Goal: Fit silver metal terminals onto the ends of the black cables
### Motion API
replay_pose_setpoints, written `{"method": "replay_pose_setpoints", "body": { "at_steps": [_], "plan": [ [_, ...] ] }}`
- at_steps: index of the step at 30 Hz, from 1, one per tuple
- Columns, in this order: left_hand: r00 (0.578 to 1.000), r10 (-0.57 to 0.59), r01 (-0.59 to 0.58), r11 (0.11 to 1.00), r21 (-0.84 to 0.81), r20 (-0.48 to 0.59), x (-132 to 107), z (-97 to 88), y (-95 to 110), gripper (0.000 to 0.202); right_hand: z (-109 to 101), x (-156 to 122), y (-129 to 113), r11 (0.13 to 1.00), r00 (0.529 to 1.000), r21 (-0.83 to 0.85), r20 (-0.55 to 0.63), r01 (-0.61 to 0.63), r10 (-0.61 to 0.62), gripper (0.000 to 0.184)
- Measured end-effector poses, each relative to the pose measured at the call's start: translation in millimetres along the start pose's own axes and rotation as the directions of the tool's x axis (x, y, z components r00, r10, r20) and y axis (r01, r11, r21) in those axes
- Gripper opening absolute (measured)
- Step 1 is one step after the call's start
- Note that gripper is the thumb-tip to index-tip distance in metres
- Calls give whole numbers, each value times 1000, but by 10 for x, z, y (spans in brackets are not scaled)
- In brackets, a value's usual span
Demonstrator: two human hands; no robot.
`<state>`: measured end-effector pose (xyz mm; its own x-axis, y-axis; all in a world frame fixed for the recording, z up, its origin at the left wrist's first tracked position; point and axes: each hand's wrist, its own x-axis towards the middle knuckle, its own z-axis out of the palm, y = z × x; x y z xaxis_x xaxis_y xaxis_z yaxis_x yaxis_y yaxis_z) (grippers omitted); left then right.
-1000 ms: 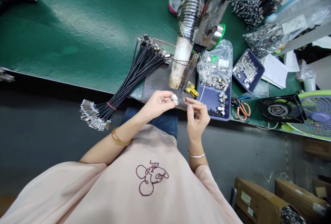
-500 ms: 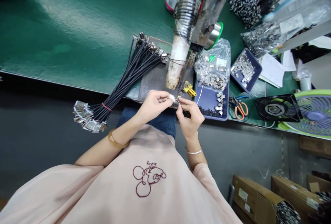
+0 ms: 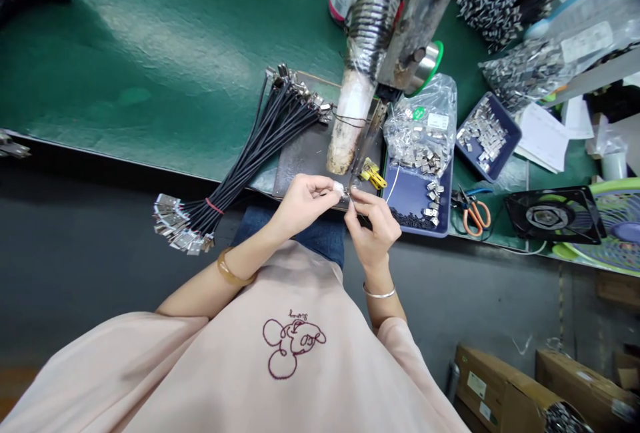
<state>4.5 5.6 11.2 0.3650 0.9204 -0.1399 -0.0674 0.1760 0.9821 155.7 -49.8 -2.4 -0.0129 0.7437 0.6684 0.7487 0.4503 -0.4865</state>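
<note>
In the head view my left hand (image 3: 306, 205) is closed in a pinch, with white wrapping at a fingertip, on a tiny piece too small to name. My right hand (image 3: 373, 223) also pinches at that spot, its fingertips almost meeting the left ones. Both are just below the mouth of a taped hose (image 3: 345, 146) and a slim metal bar. A yellow clip-like piece (image 3: 374, 174) lies right of the fingers on the dark board (image 3: 295, 159). Left of my hands, a bundle of black cables (image 3: 260, 136) with metal connectors hangs over the table edge, tied with a red band.
To the right stand a blue tray (image 3: 420, 225) with a plastic bag and loose connectors, a smaller blue bin (image 3: 515, 136) of metal parts, orange-handled pliers (image 3: 475, 216) and a black fan (image 3: 553, 213). A solder spool (image 3: 429, 69) hangs behind. Cardboard boxes (image 3: 495, 379) sit on the floor.
The whole view has shifted slightly, so things appear a little further right. Both hands keep their pinch at the same place under the hose.
</note>
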Motion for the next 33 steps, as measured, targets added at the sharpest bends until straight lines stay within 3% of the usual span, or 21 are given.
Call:
{"method": "replay_pose_setpoints", "body": {
  "at_steps": [25, 33],
  "plan": [
    [999, -44, 44, 999, -23, 26, 5, 13, -26, 19, -7, -30, 0, 1000, 1000, -23, -6, 12, -13, 18],
    [998, -4, 4, 1000, 0, 56, -11, -1, -67, 17, -49, -16, -18, 995, 996, -46, 9, 84, -84, 22]
  ]
}}
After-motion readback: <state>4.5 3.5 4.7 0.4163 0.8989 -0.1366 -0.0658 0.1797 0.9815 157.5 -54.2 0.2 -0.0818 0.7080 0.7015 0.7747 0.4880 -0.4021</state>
